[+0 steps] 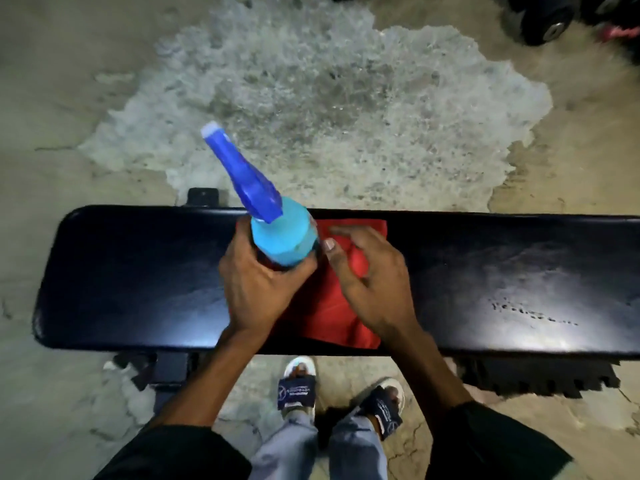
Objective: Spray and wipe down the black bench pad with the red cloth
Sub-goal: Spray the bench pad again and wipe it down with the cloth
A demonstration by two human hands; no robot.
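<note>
The black bench pad [138, 271] runs across the view from left to right, glossy and bare at both ends. A red cloth [332, 317] lies flat on its middle. My left hand [256, 282] is wrapped around the body of a light blue spray bottle [284, 237], whose dark blue trigger head [242, 168] points away to the upper left. My right hand [367, 278] hovers just over the cloth with fingers spread, holding nothing; its thumb is close to the bottle.
Rough concrete floor [329, 98] with a pale patch lies beyond the bench. Black dumbbells [540, 22] sit at the top right. A black foam mat edge [533, 379] shows under the bench at right. My feet in sandals [298, 386] stand near the front edge.
</note>
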